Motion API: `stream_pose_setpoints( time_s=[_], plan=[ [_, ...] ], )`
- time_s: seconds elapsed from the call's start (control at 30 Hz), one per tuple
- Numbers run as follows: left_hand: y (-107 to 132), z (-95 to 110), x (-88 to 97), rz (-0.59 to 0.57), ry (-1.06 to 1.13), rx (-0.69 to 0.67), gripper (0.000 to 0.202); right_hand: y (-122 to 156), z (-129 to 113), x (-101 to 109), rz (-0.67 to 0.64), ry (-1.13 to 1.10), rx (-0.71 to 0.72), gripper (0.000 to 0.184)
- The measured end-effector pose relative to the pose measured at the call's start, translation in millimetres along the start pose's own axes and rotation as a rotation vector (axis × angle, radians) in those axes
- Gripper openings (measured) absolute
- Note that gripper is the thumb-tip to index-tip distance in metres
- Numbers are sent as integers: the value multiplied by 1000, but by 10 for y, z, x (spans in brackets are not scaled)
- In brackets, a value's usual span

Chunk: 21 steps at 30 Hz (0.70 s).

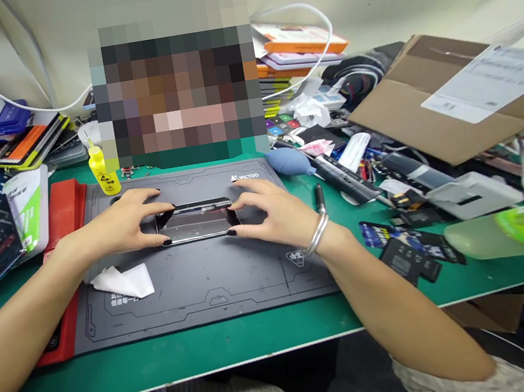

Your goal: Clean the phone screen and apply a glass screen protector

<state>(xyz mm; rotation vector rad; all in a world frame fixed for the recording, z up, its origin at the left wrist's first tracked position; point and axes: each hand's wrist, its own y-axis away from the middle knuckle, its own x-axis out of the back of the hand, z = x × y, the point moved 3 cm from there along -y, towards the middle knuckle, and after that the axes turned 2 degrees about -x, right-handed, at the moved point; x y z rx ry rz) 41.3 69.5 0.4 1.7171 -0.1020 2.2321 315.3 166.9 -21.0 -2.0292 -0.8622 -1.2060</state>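
A smartphone (199, 222) with a dark glossy face and a bright near edge lies sideways over the grey work mat (213, 266). My left hand (129, 220) grips its left end between thumb and fingers. At the opposite end, my right hand (267, 212) pinches the phone the same way, a silver bangle on the wrist. Whether the phone touches the mat or is slightly raised, I cannot tell. A crumpled white wipe (124, 282) rests on the mat, just nearer to me than my left hand.
A yellow dropper bottle (103, 170) stands behind my left hand. Red cases (62, 208) line the mat's left side. Rightward are a blue air blower (290, 161), a black pen-like tool (319, 198), phone batteries (404, 261), a cardboard box (424, 91) and a lying bottle (477, 238).
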Motion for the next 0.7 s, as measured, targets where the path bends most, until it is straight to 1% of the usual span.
stream_pose_setpoints(
  time_s=[0.27,0.5,0.6,0.7],
  plan=[
    [1,-28,-21,19,-5,-27,64,-9,55,-34,10,-28,-26,35],
    [-17,-65,9,-33,21,-6,61,-38,97,-62,30,-9,-21,36],
    [-8,-57,28,-46,30,-4,59,-34,67,-51,23,6,-33,37],
    [38,2,61,-27,37,-20,56,-4,-7,-20,16,15,-45,34]
  ],
)
